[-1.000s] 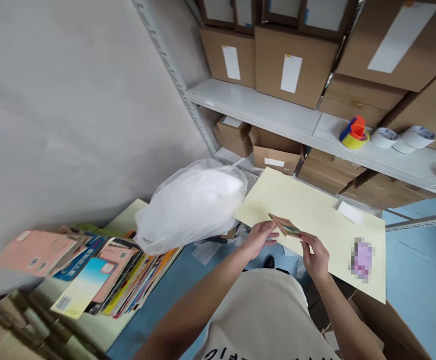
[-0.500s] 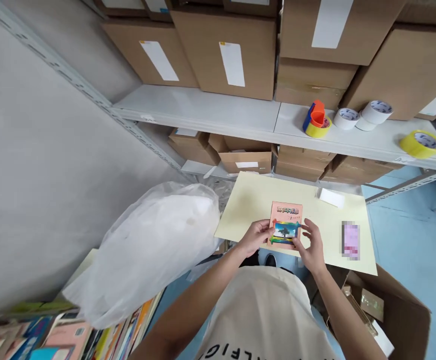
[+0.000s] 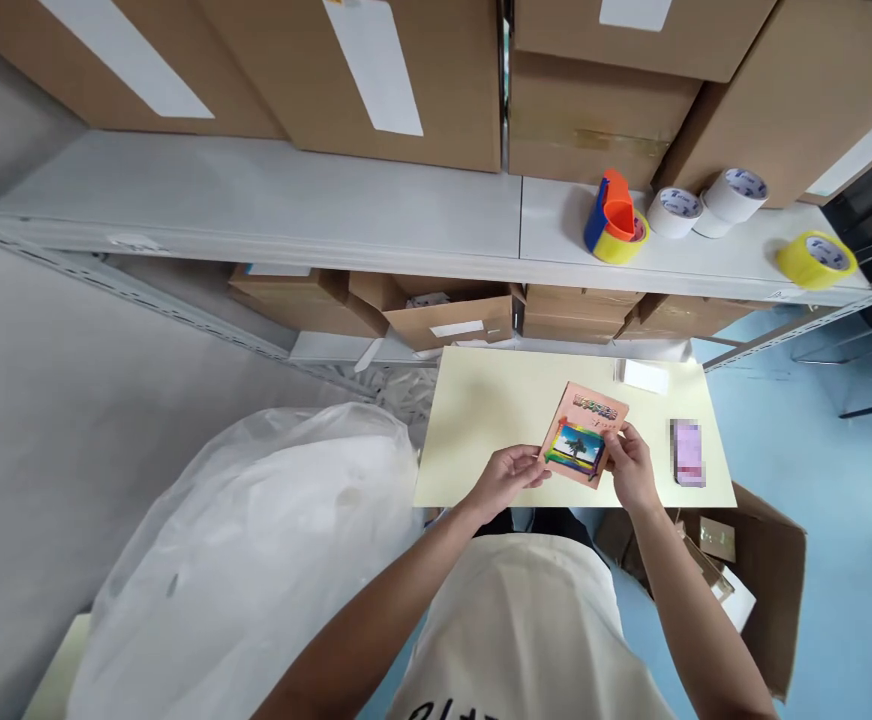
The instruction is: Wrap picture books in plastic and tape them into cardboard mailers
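Note:
A small salmon-pink booklet (image 3: 584,432) with a colourful tree picture on its cover is held over the pale yellow tabletop (image 3: 496,410). My left hand (image 3: 507,478) pinches its lower left corner. My right hand (image 3: 629,466) grips its right edge, fingers closed on it. The booklet is tilted, its top turned to the right.
A white label (image 3: 644,376) and a blurred pink item (image 3: 686,452) lie on the tabletop. A big white plastic bag (image 3: 256,560) sits at left. An open cardboard box (image 3: 758,580) stands at lower right. The shelf (image 3: 331,200) carries tape rolls (image 3: 811,258), a tape dispenser (image 3: 614,218) and cartons.
The view swung right and down, away from the stack of booklets. The booklet went from edge-on to cover-up, then tilted clockwise in both hands.

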Tool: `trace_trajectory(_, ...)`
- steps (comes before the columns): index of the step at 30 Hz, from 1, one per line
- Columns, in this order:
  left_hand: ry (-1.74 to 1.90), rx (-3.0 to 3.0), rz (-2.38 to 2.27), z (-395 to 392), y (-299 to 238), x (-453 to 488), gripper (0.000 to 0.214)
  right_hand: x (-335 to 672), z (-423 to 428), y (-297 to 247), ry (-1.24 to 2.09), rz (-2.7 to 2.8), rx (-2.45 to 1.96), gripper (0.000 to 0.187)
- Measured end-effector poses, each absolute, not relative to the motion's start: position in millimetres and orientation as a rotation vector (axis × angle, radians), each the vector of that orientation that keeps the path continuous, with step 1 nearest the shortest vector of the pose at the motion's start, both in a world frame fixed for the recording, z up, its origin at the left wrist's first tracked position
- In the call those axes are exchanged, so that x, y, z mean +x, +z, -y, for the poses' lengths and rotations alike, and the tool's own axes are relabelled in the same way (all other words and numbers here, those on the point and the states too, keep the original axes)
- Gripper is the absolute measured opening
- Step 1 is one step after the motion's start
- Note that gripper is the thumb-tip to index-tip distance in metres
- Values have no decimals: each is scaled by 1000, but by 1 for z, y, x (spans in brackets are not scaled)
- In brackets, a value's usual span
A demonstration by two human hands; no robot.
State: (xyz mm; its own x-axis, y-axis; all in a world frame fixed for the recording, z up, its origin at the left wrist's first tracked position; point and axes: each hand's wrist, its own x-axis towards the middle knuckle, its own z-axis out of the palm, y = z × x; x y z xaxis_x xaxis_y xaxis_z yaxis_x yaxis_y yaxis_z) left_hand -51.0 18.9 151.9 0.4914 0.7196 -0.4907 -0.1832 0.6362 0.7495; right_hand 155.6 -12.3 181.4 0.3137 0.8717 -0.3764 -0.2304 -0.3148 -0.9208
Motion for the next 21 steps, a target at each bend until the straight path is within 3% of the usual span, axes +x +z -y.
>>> trace_trajectory(10, 670, 832, -972, -17, 150, -28, 48, 200, -7, 178, 1236, 683, -1469, 40)
trace_trajectory(16, 700, 899, -1000, -17, 154, -17, 41, 226, -22, 175, 1244, 747, -1464, 51)
trace_trajectory(21, 692, 975, -1028, -17, 159, -15, 35, 233, -29, 173, 1254, 911, -1449, 43)
